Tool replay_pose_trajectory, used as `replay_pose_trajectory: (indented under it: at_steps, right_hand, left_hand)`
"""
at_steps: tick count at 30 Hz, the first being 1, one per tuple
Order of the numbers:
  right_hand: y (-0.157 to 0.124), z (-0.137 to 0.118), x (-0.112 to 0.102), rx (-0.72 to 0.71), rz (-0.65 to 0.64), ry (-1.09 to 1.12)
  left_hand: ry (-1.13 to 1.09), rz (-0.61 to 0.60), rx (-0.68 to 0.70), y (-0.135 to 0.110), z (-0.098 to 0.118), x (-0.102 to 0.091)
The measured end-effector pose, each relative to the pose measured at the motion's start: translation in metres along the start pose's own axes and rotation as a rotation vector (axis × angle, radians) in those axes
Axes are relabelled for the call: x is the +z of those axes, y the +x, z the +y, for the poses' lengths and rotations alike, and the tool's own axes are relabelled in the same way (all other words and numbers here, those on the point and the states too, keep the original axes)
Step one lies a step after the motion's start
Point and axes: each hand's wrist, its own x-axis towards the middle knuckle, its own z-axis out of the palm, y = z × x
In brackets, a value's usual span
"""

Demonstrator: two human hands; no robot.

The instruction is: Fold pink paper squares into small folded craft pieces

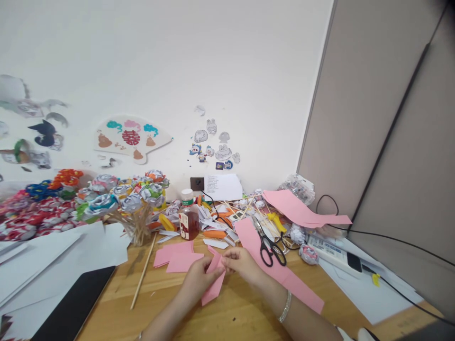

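A folded piece of pink paper (212, 292) is held between both hands, tilted just above the wooden table. My left hand (201, 277) grips its left side, thumb laid across the front. My right hand (241, 263) pinches the upper right edge with thumb and fingertips. Left of the hands lie flat pink paper squares (177, 255), partly overlapping. To the right, black-handled scissors (269, 246) rest on a long pink paper strip (298, 289).
Behind the hands stands a bottle (188, 220) of reddish liquid amid folded paper pieces. Paper flowers on sticks (135, 222) bunch at the left. A wooden stick (144, 270) and a black tablet-like slab (74, 303) lie nearby. A power strip (334, 255) and cables occupy the right.
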Motion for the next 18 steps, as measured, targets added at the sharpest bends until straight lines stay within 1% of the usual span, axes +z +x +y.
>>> replay_pose_trajectory:
  at_steps: [4,10,18]
  right_hand:
    - [-0.001,-0.001,0.002,0.024,0.037,0.006]
    - [-0.002,-0.001,0.004,0.023,0.093,0.005]
    - [0.001,0.011,0.003,-0.028,0.088,0.015]
  left_hand:
    - [-0.045,-0.022,-0.016,-0.002,0.006,-0.002]
    - [-0.113,-0.047,-0.014,-0.002,0.003,-0.002]
    - [-0.141,-0.031,-0.060,-0.002,0.003,0.000]
